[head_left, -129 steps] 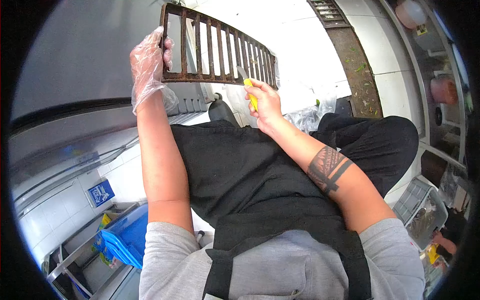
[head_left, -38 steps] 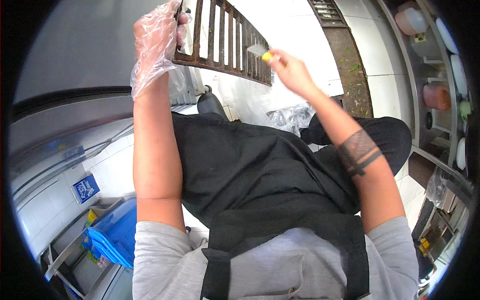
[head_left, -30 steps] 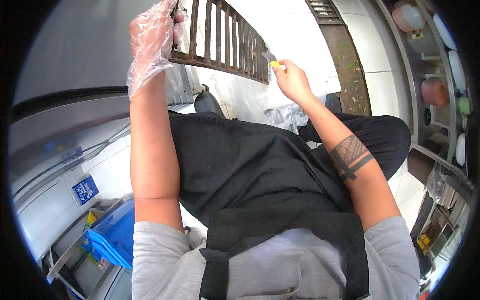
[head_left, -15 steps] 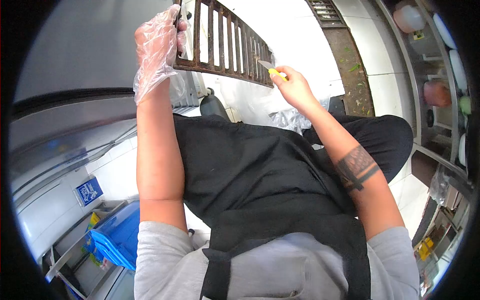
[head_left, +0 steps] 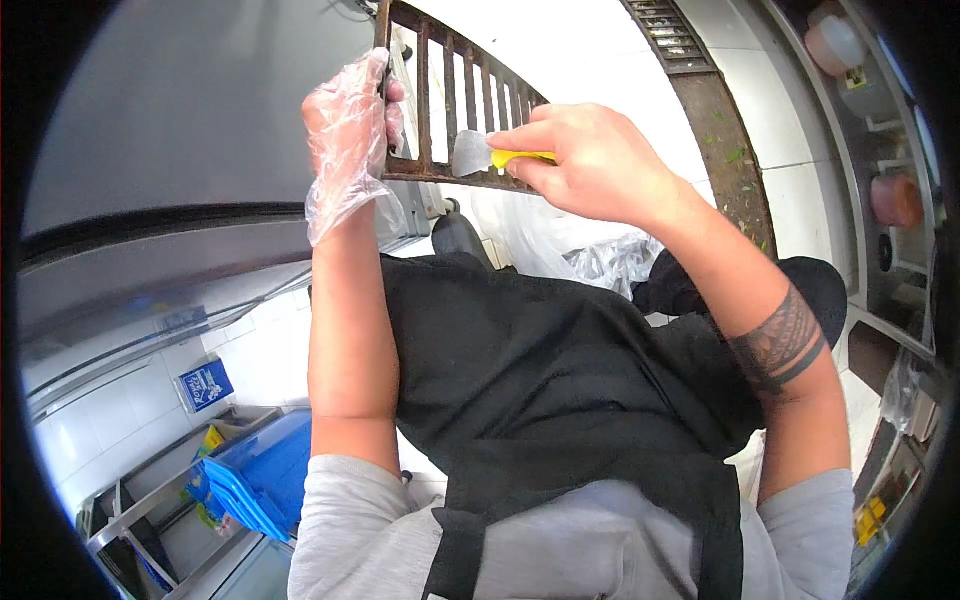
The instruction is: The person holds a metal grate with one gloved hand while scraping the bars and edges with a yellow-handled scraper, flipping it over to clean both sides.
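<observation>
My left hand (head_left: pixel 345 130), in a clear plastic glove, is closed around the near left end of a rusty slatted metal drain grate (head_left: pixel 424 95). The grate is tilted up off the floor and runs away to the upper right. My bare right hand (head_left: pixel 600 165) grips the yellow handle of a scraper (head_left: pixel 472 154). The scraper's flat blade lies against the grate's lower edge bar and slats; exact contact is hard to make out. Part of the grate is hidden behind my right hand.
An uncovered floor drain channel (head_left: pixel 715 135) with bits of leaf runs at the upper right, with another grate (head_left: pixel 668 35) at its far end. Clear plastic bags (head_left: pixel 610 258) lie by my knees. A grey cabinet (head_left: pixel 180 110) stands left, shelving with containers (head_left: pixel 890 200) right.
My right hand has moved left along the grate with the scraper, from its far right end towards my left hand. The whole view has shifted slightly.
</observation>
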Available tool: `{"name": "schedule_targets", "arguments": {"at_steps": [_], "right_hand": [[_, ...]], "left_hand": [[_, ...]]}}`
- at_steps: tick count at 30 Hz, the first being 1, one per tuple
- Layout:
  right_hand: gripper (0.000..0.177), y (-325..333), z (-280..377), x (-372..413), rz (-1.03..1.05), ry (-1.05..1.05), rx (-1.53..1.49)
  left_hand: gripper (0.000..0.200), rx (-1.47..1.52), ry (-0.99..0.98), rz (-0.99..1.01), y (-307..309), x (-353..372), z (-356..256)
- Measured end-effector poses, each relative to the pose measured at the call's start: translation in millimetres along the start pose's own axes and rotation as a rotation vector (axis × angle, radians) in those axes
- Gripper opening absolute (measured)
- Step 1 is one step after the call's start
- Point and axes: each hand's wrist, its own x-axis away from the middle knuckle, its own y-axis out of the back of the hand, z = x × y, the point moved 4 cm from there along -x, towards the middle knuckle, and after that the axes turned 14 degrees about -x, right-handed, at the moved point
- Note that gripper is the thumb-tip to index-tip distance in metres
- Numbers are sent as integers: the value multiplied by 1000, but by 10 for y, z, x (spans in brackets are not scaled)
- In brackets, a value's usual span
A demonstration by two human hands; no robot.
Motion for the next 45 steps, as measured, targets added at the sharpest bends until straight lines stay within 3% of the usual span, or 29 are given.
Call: {"name": "schedule_targets", "arguments": {"at_steps": [7,10,16,20,22,38,41,45], "right_hand": [[25,183,285,-386,131,237,239],[13,183,373,-548,256,165,341],[16,228,589,-617,314,298,424],[15,202,317,-604,348,242,396],[14,272,307,-601,230,286,287],[14,123,264,-549,326,312,321],[18,37,146,-392,235,197,259],[25,-112,-14,-162,43,212,107]], "left_hand": [[34,-31,-3,34,-18,-37,-16],[29,-3,10,50,-18,-31,-35],[33,3,0,21,-34,-56,3],[33,-30,22,11,-26,-80,-4],[33,-48,32,9,-49,-49,-27],[32,29,116,16,-60,-101,10],[28,72,48,40,-52,-161,118],[25,184,54,84,-51,-216,168]]}}
